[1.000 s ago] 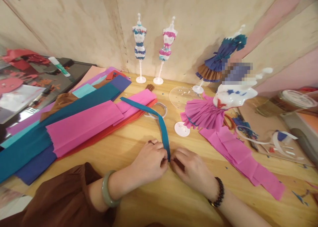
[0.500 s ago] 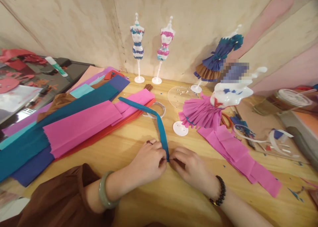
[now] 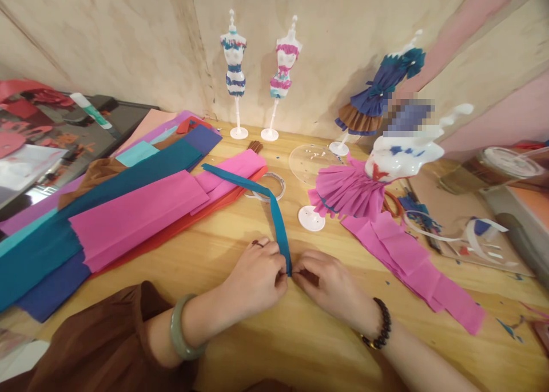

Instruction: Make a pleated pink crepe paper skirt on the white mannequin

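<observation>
Teal crepe-paper strip (image 3: 275, 212), near end pinched by left hand (image 3: 259, 273) and right hand (image 3: 328, 283), far end across pink crepe paper (image 3: 141, 217) on wooden tabletop (image 3: 234, 229). Probably light, limp, easily torn; best taken lightly by opposite edges.

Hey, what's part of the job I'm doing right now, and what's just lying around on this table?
Seemingly in the job:
- teal strip, its near end at the fingertips of the left hand and right hand

Apparently lying or standing about, touched by neither hand:
- folded pink paper at right
- pink-skirted mannequin
- blue-banded mannequin
- pink-banded mannequin
</observation>
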Demonstrator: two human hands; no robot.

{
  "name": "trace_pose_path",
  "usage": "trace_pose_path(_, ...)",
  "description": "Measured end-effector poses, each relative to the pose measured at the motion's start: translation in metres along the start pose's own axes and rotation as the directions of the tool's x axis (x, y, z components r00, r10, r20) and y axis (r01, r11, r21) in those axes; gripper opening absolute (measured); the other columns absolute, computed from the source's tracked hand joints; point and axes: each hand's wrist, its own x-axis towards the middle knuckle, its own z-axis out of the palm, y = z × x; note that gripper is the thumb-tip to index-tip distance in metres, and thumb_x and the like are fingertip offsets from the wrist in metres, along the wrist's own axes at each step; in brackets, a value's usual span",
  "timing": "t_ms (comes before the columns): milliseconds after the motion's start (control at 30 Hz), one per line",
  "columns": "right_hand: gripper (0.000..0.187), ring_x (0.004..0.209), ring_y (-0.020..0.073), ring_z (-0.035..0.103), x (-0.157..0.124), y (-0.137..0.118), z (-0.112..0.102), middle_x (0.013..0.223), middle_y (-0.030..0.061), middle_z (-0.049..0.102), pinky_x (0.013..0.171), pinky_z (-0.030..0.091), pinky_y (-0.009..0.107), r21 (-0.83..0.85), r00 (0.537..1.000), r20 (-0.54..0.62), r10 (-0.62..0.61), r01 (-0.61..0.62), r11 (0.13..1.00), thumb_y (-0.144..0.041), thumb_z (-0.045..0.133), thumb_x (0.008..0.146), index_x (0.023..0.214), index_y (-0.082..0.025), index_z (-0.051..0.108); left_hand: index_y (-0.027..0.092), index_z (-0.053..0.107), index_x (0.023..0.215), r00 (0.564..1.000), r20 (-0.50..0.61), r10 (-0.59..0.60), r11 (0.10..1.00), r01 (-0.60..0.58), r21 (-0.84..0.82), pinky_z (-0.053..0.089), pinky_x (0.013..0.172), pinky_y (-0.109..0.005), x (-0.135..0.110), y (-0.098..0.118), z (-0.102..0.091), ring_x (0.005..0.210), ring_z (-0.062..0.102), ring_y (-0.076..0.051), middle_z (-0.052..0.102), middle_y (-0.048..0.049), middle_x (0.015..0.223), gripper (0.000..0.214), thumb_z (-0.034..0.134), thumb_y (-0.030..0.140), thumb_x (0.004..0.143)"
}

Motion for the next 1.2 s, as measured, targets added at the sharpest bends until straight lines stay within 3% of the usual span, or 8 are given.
trace_pose_path(267, 0.015, 0.074, 0.0173, 0.06, -0.002, -0.002, -0.003, 0.079, 0.0034, 0.064, 0.065, 0.049, 0.028, 0.034, 1.0, -0.017, 0.015, -0.015, 0.999, -0.005, 0.056, 0.084, 0.084, -0.02, 0.059, 0.019, 0.065, 0.071, 1.0, 0.008, -0.009, 1.0, 0.009, -0.005, 0.041, 0.082, -0.036, 0.001, 0.0, -0.002, 0.087, 0.055, -0.021, 0.064, -0.0034, 0.081, 0.012, 0.056, 0.014, 0.077)
trace_pose_path(433, 0.021, 0.08, 0.0161, 0.062, -0.009, 0.0, -0.01, 0.088, 0.0061, 0.065, 0.071, 0.053, 0.028, 0.127, 0.994, -0.01, -0.113, 0.113, 0.985, -0.008, 0.05, 0.093, 0.096, -0.02, 0.067, 0.019, 0.066, 0.074, 1.0, 0.002, -0.001, 1.0, 0.001, -0.008, 0.041, 0.084, -0.035, -0.001, 0.0, -0.001, 0.089, 0.055, -0.021, 0.065, -0.0032, 0.083, 0.011, 0.057, 0.015, 0.078)
trace_pose_path(533, 0.02, 0.081, 0.0161, 0.063, -0.011, 0.004, -0.01, 0.091, 0.0073, 0.065, 0.071, 0.054, 0.028, 0.059, 0.982, 0.008, -0.188, 0.187, 0.981, -0.011, 0.052, 0.094, 0.097, -0.02, 0.069, 0.019, 0.066, 0.074, 1.0, -0.007, 0.004, 1.0, -0.004, 0.003, 0.041, 0.085, -0.036, -0.002, -0.001, 0.0, 0.09, 0.055, -0.021, 0.065, -0.0033, 0.084, 0.011, 0.057, 0.015, 0.079)
trace_pose_path(700, 0.023, 0.076, 0.018, 0.062, -0.013, 0.005, -0.006, 0.085, 0.0084, 0.064, 0.067, 0.054, 0.029, -0.192, 0.96, 0.018, -0.278, 0.277, 0.942, -0.013, 0.046, 0.097, 0.095, -0.015, 0.069, 0.019, 0.065, 0.073, 1.0, -0.013, 0.01, 1.0, -0.01, 0.007, 0.042, 0.083, -0.036, -0.001, 0.0, -0.001, 0.088, 0.055, -0.021, 0.064, -0.0038, 0.083, 0.011, 0.057, 0.014, 0.079)
trace_pose_path(867, 0.029, 0.075, 0.0204, 0.059, -0.012, 0.0, -0.006, 0.083, 0.0099, 0.065, 0.068, 0.055, 0.033, -0.37, 0.924, 0.136, -0.357, 0.382, 0.847, -0.012, 0.038, 0.099, 0.096, -0.012, 0.067, 0.018, 0.065, 0.072, 0.999, -0.014, 0.035, 0.999, -0.035, 0.005, 0.043, 0.081, -0.035, -0.001, -0.001, -0.003, 0.086, 0.056, -0.021, 0.064, -0.0042, 0.081, 0.012, 0.057, 0.013, 0.079)
trace_pose_path(1033, 0.035, 0.071, 0.0203, 0.057, -0.009, -0.002, -0.004, 0.078, 0.0097, 0.064, 0.064, 0.054, 0.034, -0.43, 0.894, 0.144, -0.425, 0.443, 0.787, -0.009, 0.034, 0.1, 0.09, -0.013, 0.067, 0.018, 0.065, 0.077, 0.999, 0.002, 0.053, 0.998, -0.053, -0.025, 0.044, 0.08, -0.033, -0.001, -0.005, -0.012, 0.084, 0.058, -0.02, 0.065, -0.0037, 0.079, 0.014, 0.055, 0.008, 0.078)
trace_pose_path(1133, 0.028, 0.07, 0.0196, 0.057, -0.009, 0.002, -0.001, 0.078, 0.0088, 0.063, 0.063, 0.053, 0.033, -0.397, 0.901, 0.106, -0.42, 0.426, 0.813, -0.009, 0.04, 0.099, 0.089, -0.013, 0.066, 0.017, 0.064, 0.091, 0.996, 0.006, 0.086, 0.996, -0.085, -0.03, 0.045, 0.081, -0.032, -0.002, -0.007, -0.018, 0.085, 0.059, -0.019, 0.067, -0.0038, 0.086, 0.017, 0.054, 0.008, 0.081)
trace_pose_path(1200, 0.023, 0.071, 0.0194, 0.058, -0.01, 0.005, 0.001, 0.079, 0.0086, 0.063, 0.065, 0.053, 0.033, -0.361, 0.912, 0.07, -0.405, 0.401, 0.842, -0.01, 0.044, 0.098, 0.09, -0.013, 0.065, 0.017, 0.063, 0.094, 0.988, 0.014, 0.154, 0.988, -0.155, 0.02, 0.045, 0.083, -0.033, -0.003, -0.008, -0.019, 0.089, 0.058, -0.021, 0.066, -0.0049, 0.092, 0.011, 0.057, 0.017, 0.084)
